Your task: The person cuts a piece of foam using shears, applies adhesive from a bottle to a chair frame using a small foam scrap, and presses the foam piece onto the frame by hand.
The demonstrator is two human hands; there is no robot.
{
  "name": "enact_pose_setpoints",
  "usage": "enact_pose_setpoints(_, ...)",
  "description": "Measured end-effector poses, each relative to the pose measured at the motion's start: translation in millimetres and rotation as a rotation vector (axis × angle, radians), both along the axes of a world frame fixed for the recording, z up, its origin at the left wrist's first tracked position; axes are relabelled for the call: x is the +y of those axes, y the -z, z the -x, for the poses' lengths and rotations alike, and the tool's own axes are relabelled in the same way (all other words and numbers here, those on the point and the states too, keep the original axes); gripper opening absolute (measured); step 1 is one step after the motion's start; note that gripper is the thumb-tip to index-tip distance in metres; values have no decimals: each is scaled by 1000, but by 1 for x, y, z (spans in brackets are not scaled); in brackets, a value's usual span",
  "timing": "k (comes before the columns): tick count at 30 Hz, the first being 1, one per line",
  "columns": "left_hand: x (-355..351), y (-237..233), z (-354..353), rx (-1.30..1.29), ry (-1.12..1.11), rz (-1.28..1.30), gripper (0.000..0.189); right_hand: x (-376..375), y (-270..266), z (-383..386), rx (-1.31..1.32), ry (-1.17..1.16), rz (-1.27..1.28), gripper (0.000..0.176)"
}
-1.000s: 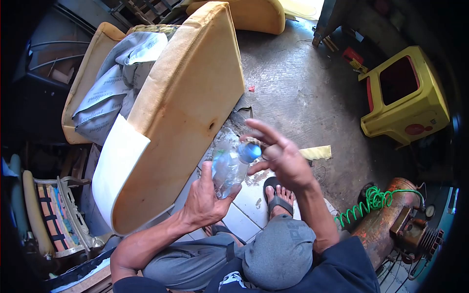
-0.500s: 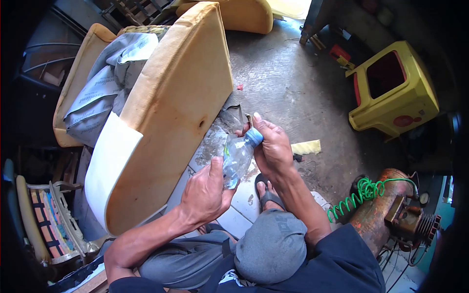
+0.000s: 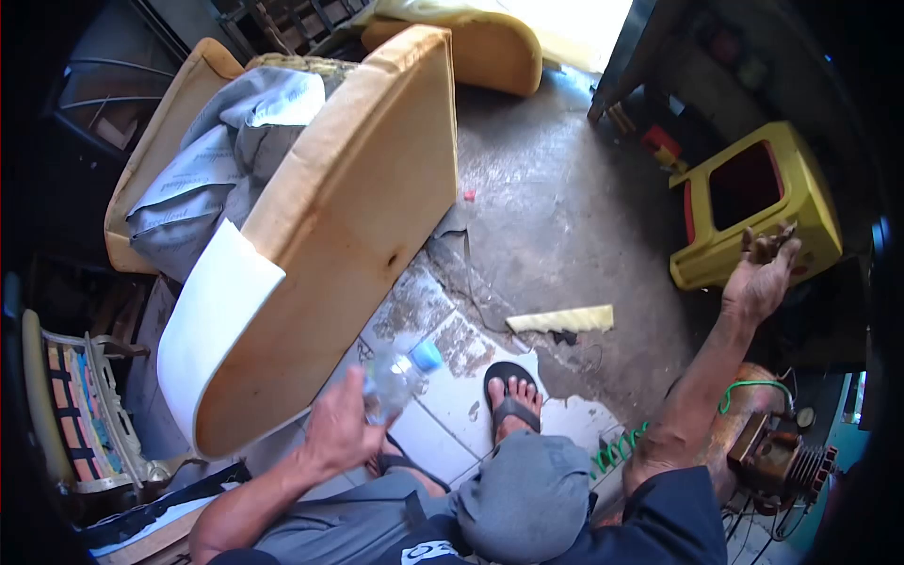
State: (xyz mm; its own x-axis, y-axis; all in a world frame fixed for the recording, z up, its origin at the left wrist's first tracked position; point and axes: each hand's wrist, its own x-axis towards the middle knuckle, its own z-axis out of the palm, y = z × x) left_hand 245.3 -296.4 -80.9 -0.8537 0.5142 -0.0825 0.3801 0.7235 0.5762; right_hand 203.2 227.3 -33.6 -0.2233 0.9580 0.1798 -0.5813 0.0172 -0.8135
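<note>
A clear plastic bottle (image 3: 394, 380) with a blue cap (image 3: 426, 356) is gripped in my left hand (image 3: 341, 422), low above the white floor tiles. The bottle is slightly blurred and its cap points up and to the right. My right hand (image 3: 761, 279) is stretched far out to the right, in front of the yellow plastic cabin-shaped piece (image 3: 697, 247). Its fingers are bent around a small, dark item that I cannot make out.
A large tan padded sofa panel (image 3: 330, 273) with white sheeting (image 3: 212, 330) stands at left. Beyond it lies grey printed fabric (image 3: 188, 179). A yellow foam strip (image 3: 565, 319) lies on the floor. At right stands a rusty compressor (image 3: 767, 452) with a green coiled hose (image 3: 621, 450).
My right hand has left the bottle cap and swung out to the right. My left hand has moved down and left with the bottle.
</note>
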Motion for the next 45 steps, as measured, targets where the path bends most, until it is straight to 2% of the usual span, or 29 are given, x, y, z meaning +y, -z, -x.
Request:
enact_pose_setpoints(1, -11, 9, 1, -110, -102, -77, 62, -10, 6, -9, -134, -65, -184, 32)
enact_pose_setpoints(3, -21, 7, 0, -226, -90, -185, 59, -39, 26, -7, -335, -178, -531, 31)
enact_pose_setpoints(5, -25, 11, 12, -222, -139, -216, 61, -65, 49, 9, -337, -315, -265, 23)
enact_pose_setpoints(7, -31, 13, 7, -251, -162, -236, 64, -69, 79, 15, -455, -394, -327, 24)
enact_pose_setpoints(11, -39, 12, 17, -149, -49, -259, 71, -83, 108, 11, -574, -438, -329, 24)
enact_pose_setpoints(12, -42, 13, 17, -164, -67, -257, 72, -76, 118, 13, -592, -383, -635, 25)
enact_pose_setpoints(15, -52, 24, 18, -227, -78, -223, 75, -41, 139, 10, -763, -526, -548, 27)
enact_pose_setpoints(17, -53, 24, 23, -257, -67, -193, 81, -28, 144, 7, -846, -456, -582, 26)
enact_pose_setpoints(18, -54, 21, 24, -411, -98, -118, 81, -23, 145, 6, -909, -401, -564, 28)
enact_pose_setpoints(19, -52, 21, 27, -419, -97, -112, 81, -19, 146, 6, -963, -344, -549, 30)
enact_pose_setpoints(20, -48, 21, 30, -670, -174, -239, 81, -15, 147, 4, -1120, -233, -594, 33)
enact_pose_setpoints(21, -45, 21, 31, -928, -257, -367, 80, -3, 156, 3, -1131, -240, -587, 33)
enact_pose_setpoints(22, -42, 15, 32, -1146, -381, -417, 72, 17, 171, 1, -1271, -210, -539, 32)
enact_pose_setpoints(23, -43, 17, 33, -1163, -392, -411, 72, 40, 189, -2, -1412, -180, -491, 30)
enact_pose_setpoints(25, -45, 25, 33, -1427, -531, -528, 53, 66, 221, -11, -1404, -187, -570, 27)
enact_pose_setpoints(27, -45, 29, 35, -1449, -555, -543, 46, 70, 232, -13, -1070, -352, -472, 49)
enact_pose_setpoints(28, -42, 28, 36, -1441, -578, -532, 48, 68, 233, -16, -1186, -316, -548, 67)
enact_pose_setpoints(29, -39, 27, 37, -1430, -596, -519, 49, 69, 232, -21, -1188, -317, -544, 67)
enact_pose_setpoints(31, -36, 27, 39, -1444, -586, -495, 54, 27, 193, -23, -1369, -410, -292, 59)
enact_pose_setpoints(32, -33, 28, 38, -1478, -522, -531, 56, 21, 197, -21, -1424, -417, -336, 51)
enact_pose_setpoints(33, -30, 29, 40, -1511, -451, -562, 59, 0, 200, -23, -1280, -504, -419, 43)
enact_pose_setpoints(34, -20, 28, 40, -1520, -386, -573, 62, -37, 193, -25, -1091, -694, -384, 41)
enact_pose_setpoints(35, -11, 27, 41, -1526, -368, -561, 62, -80, 178, -27, -934, -948, -238, 40)
enact_pose_setpoints(38, 20, 31, 47, -1482, -243, -621, 74, -209, 146, -35, -596, -1610, 85, 70)
enact_pose_setpoints(39, 28, 30, 49, -1484, -227, -611, 74, -245, 142, -39, -568, -1696, 181, 63)
enact_pose_setpoints(41, 38, 24, 54, -1347, -229, -565, 88, -269, 172, -33, -553, -1840, 85, 47)
enact_pose_setpoints(42, 42, 17, 56, -1314, -284, -585, 96, -262, 160, -25, -512, -1728, 168, 30)
enact_pose_setpoints(43, 43, 16, 57, -1311, -284, -586, 96, -250, 150, -20, -580, -1600, 57, 25)
enact_pose_setpoints(45, 45, 14, 68, -1272, -241, -607, 87, -227, 128, -10, -737, -1542, -332, 24)
